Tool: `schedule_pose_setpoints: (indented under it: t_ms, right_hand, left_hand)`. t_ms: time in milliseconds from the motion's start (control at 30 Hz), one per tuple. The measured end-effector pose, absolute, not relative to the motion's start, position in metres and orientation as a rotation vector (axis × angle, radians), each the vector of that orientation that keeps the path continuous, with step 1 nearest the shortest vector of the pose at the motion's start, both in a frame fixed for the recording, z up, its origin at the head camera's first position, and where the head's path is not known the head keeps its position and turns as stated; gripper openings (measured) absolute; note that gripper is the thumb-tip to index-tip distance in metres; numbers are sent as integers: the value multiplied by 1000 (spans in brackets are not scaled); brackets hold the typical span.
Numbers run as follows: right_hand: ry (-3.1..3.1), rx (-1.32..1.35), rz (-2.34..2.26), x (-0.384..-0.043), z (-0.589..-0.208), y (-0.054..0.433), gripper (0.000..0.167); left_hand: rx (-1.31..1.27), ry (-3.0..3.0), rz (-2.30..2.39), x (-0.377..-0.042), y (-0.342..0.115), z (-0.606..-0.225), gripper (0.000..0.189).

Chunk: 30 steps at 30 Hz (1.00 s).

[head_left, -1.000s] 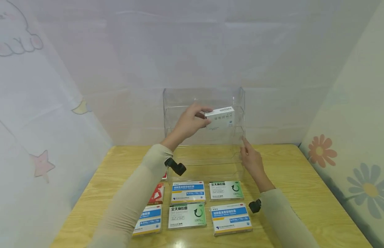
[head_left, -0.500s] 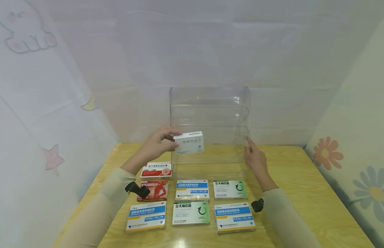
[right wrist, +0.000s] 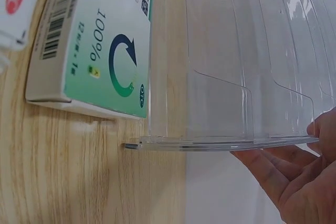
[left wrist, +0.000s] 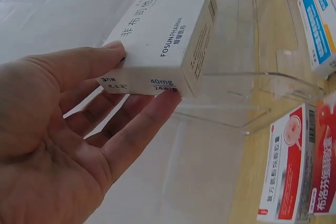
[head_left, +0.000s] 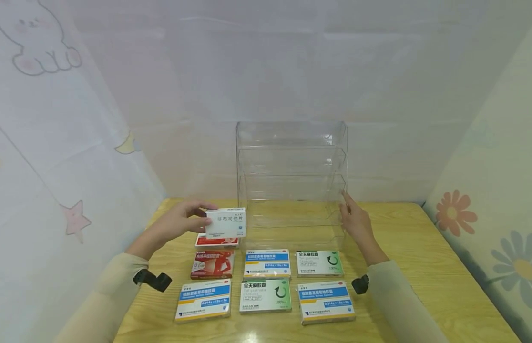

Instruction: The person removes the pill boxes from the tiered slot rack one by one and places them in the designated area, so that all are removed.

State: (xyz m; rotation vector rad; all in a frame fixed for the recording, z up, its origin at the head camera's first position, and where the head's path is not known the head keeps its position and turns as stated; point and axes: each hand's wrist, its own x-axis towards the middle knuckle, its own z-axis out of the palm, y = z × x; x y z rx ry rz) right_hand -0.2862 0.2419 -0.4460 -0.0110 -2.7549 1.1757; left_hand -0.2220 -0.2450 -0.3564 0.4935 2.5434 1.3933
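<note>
My left hand (head_left: 176, 223) pinches a white medicine box (head_left: 225, 223) at its left end, thumb on the front face and fingers behind and below. In the head view the box overlaps a red and white medicine box (head_left: 217, 242) behind it. The left wrist view shows the held white box (left wrist: 157, 30) tilted. A clear tiered acrylic rack (head_left: 291, 188) stands at the back of the table. My right hand (head_left: 356, 221) holds the rack's right side panel, thumb and fingers on either side of its edge (right wrist: 220, 144).
Medicine boxes lie in rows before the rack: a red box (head_left: 212, 264), blue and white boxes (head_left: 266, 263), and green and white boxes (head_left: 319, 263). The wooden table (head_left: 403, 267) meets fabric walls (head_left: 287, 71) at the back and sides.
My left hand has carried the white box from in front of the rack's upper tiers down and left, uncovering the red boxes. My right hand stays on the rack's side.
</note>
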Motion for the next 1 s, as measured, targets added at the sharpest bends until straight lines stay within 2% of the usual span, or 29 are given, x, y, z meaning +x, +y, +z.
schedule_pose_setpoints:
  t_ms: [667,1000]
  right_hand:
    - [-2799,-7,1207,-288,-442,244,59]
    - [-2812,15,1203,-282,-443,245,61]
  left_hand:
    - [323,2371,1416,-208,-328,-394,56]
    - [292,2220,1429,-207,-363,-415,50]
